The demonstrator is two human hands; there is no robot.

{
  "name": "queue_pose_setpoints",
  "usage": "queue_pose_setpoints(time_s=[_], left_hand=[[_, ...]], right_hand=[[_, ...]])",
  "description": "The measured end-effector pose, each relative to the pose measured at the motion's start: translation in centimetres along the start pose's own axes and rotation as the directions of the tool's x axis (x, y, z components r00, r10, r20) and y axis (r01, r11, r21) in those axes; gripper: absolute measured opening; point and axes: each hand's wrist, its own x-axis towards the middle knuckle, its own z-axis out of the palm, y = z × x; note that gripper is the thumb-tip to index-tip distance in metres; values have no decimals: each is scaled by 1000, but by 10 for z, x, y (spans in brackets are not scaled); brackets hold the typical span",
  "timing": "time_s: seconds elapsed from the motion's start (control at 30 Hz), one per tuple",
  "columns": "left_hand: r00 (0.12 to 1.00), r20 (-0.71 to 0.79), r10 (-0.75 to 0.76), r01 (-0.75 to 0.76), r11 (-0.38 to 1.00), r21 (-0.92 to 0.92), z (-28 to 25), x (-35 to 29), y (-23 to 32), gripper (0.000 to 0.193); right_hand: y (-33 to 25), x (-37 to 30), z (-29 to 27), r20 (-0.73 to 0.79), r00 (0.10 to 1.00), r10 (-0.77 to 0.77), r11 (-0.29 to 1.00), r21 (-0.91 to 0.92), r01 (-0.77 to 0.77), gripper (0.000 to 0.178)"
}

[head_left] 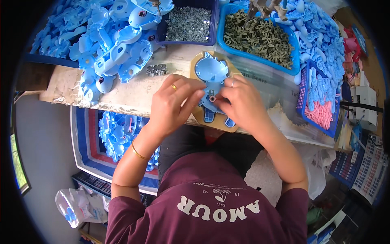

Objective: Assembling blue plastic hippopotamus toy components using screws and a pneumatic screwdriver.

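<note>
A light-blue plastic toy shell [211, 69] lies with its hollow side up in a tan octagonal fixture [199, 115] at the table's front edge. Over the lower half of the shell, my right hand [243, 101] pinches a small pale ring-shaped part [212, 99]. At the shell's left side is my left hand [174, 101], its fingers curled and the thumb and forefinger close together. Anything between those fingertips is too small to make out. A grey-green clip-like piece [211, 92] shows inside the shell, beside the ring.
Blue shells [118, 57] heap up at left, near small metal pieces [157, 70]. Behind stand a dark bin of metal bits [189, 24] and a blue tray [295, 67] of grey-green clips. A basket [301, 97] with blue and pink parts stands right. Metal tooling [264, 7] overhangs the back.
</note>
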Motion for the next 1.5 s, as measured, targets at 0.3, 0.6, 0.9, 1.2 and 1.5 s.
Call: queue_pose_setpoints(time_s=[0.3,0.6,0.9,1.2,1.5], left_hand=[[950,185,251,-279,950,143,8,-11,-11,25],[899,339,276,-362,905,222,10,-12,-14,39],[922,302,243,-312,927,207,18,-12,-12,38],[922,299,245,-317,922,223,12,-13,-7,42],[985,38,169,-173,951,257,-13,26,-26,14]], right_hand=[[1,17,-3,143,989,-28,996,-77,40,6],[3,-19,-23,39,986,164,986,8,-165,11],[4,-39,-6,-188,964,186,979,-51,-198,7],[-7,-16,-28,28,982,186,982,2,-186,13],[-90,189,-82,-610,786,-99,880,315,355,55]])
